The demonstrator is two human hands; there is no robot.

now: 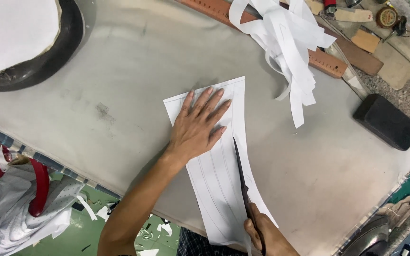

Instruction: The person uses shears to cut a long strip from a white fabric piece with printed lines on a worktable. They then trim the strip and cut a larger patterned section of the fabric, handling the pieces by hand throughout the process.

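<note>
White paper sheet (219, 175) lying flat on grey-covered bench (119, 95), long axis running toward the wearer, faint pencil lines drawn down its length. Left hand (198, 125) pressed palm-down on the far half of the sheet, fingers spread and flat, gripping nothing; judged to pin the paper against sliding and lifting under the blade. Right hand (266, 234) at the near edge, closed round the handles of dark scissors (243, 180); blades nearly together, tip pointing away, lying along one of the drawn lines just beside the left hand's little finger. Cut appears part-way up the sheet, near end already parted; cannot tell exactly how far. Hands well apart, one at each end of the cut line, holding hand kept clear to the left of the blade path.

Heap of white paper strips (290, 47) at the far right of the bench, draped over a brown wooden ruler (326, 61); judged offcuts pushed out of the working area. Black block (386, 122) near the right edge, apart from the sheet. Dark curved rim with pale padding (39, 61) at upper left, untouched. Small scraps of paper on green floor (96, 223) below the bench edge. Grey dotted fabric (15, 208) bundled at lower left, beside a red object; not in use.
</note>
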